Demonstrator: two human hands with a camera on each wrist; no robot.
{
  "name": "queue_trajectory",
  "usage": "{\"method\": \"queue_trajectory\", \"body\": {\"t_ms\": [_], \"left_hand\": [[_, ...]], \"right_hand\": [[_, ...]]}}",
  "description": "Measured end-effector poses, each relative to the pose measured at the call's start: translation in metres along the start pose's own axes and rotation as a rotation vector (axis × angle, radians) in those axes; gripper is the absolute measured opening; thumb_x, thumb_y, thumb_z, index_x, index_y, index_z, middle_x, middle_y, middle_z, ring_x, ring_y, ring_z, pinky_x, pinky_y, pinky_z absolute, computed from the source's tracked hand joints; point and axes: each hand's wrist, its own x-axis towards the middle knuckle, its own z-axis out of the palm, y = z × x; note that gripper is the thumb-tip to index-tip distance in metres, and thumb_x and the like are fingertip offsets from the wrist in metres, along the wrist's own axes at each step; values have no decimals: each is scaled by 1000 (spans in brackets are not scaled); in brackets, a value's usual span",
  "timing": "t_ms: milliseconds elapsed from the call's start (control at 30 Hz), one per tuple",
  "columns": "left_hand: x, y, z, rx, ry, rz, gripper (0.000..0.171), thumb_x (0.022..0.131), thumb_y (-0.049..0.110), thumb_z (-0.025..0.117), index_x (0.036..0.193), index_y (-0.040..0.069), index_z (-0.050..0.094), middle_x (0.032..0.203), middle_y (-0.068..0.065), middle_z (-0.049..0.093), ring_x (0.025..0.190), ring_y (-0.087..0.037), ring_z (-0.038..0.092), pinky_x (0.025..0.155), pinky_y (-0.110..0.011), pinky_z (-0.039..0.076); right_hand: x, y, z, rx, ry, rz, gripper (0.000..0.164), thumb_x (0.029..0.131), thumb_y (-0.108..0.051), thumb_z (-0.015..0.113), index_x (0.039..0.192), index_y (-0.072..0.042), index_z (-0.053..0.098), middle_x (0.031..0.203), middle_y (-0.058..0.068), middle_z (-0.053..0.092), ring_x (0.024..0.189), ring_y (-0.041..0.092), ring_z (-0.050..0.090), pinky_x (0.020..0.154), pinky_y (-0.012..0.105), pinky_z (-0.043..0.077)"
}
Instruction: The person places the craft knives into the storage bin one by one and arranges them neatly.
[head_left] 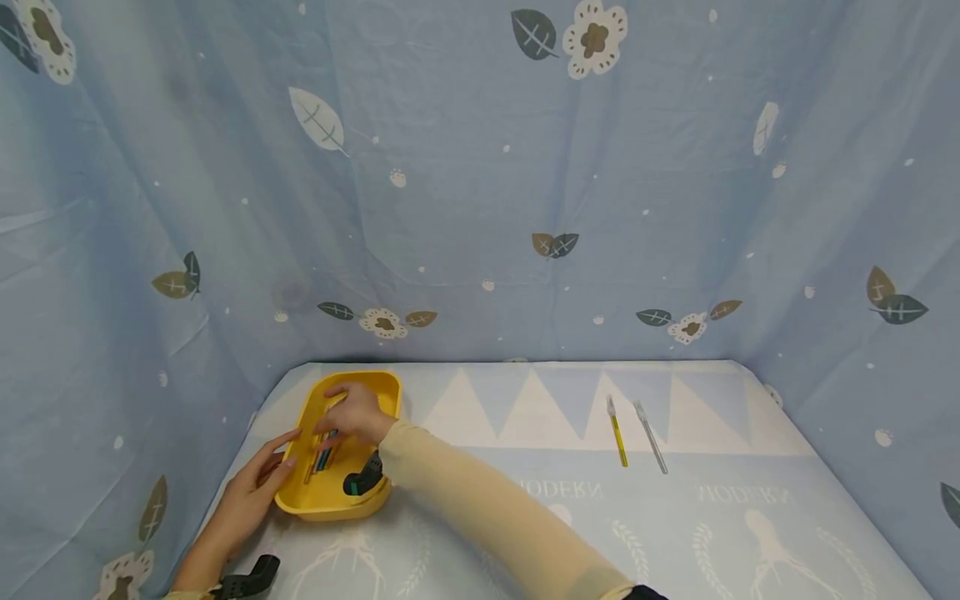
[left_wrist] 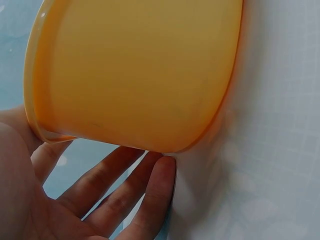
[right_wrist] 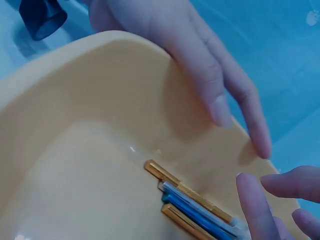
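Observation:
A yellow plastic tray (head_left: 330, 505) stands at the left of the table. My left hand (head_left: 251, 483) holds its left side, thumb over the rim and the other fingers against the outer wall (left_wrist: 145, 80). Inside lie several slim craft knives side by side: a gold one with a knurled grip (right_wrist: 190, 193), a silver one (right_wrist: 200, 201), a blue one (right_wrist: 200, 216) and another gold one (right_wrist: 182, 222). My right hand (head_left: 358, 414) reaches into the tray above them. Its fingers (right_wrist: 252, 205) are loosely spread near the capped ends, with nothing between them.
Two more capped craft knives, one yellow (head_left: 618, 437) and one silver (head_left: 652, 442), lie apart on the right half of the patterned tablecloth (head_left: 510, 475). A blue flowered curtain (head_left: 465, 208) encloses the table at the back and sides.

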Motion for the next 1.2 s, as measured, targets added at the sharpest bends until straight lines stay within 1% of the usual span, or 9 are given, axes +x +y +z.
{"method": "queue_trajectory", "body": {"t_ms": [100,200,267,333,633,767,900,1067,1200], "left_hand": [[-1,-1,0,7,5,24,65,118,44,48,173,14,31,168,-35,37,149,-53,44,117,-59,46],[-2,-3,0,10,18,60,63,118,42,49,172,13,34,165,-35,42,145,-52,50,106,-34,55],[-3,-4,0,10,25,80,63,118,42,49,172,13,35,163,-35,44,143,-52,53,95,-18,51],[-3,-5,1,3,28,90,63,118,42,49,172,13,36,162,-35,45,142,-52,54,88,-10,46],[-2,-4,0,9,23,78,63,118,42,49,172,13,34,162,-36,44,141,-51,54,87,-10,46],[-3,-3,0,14,26,74,62,118,40,49,172,12,34,160,-35,47,139,-49,56,88,-13,49],[-3,-2,1,14,28,67,63,118,42,49,172,13,34,161,-35,47,139,-49,56,88,-12,48],[-3,-1,1,9,28,59,64,118,42,50,172,13,34,160,-36,47,139,-50,56,86,-9,46],[-2,-1,2,10,23,44,64,118,42,49,173,13,32,159,-35,48,138,-48,57,86,-10,47]], "right_hand": [[-1,-2,-5,50,-21,-11,47,87,22,78,127,-1,69,87,20,69,94,57,75,89,64,59],[-2,-3,-10,101,-56,-30,49,87,23,76,129,1,68,89,21,71,100,60,73,90,66,58],[-3,-5,-15,126,-85,-41,51,87,24,75,133,2,67,91,19,71,106,62,71,91,67,57],[-5,-8,-19,138,-109,-48,52,89,23,75,135,2,66,93,18,71,109,61,70,92,66,57],[-19,-26,-43,159,-193,-88,56,90,20,76,143,3,65,109,19,67,110,53,73,78,54,66],[-25,-32,-54,146,-249,-98,57,94,16,75,147,1,62,115,20,68,102,40,78,81,57,65],[-35,-39,-64,138,-275,-119,54,93,14,77,143,-3,66,120,22,69,90,27,78,78,55,66],[-50,-47,-73,126,-299,-142,49,93,13,79,137,-7,71,114,18,69,87,27,77,69,48,67],[-60,-52,-81,97,-326,-167,51,93,11,80,139,-7,70,118,20,69,90,31,78,71,49,67]]}}
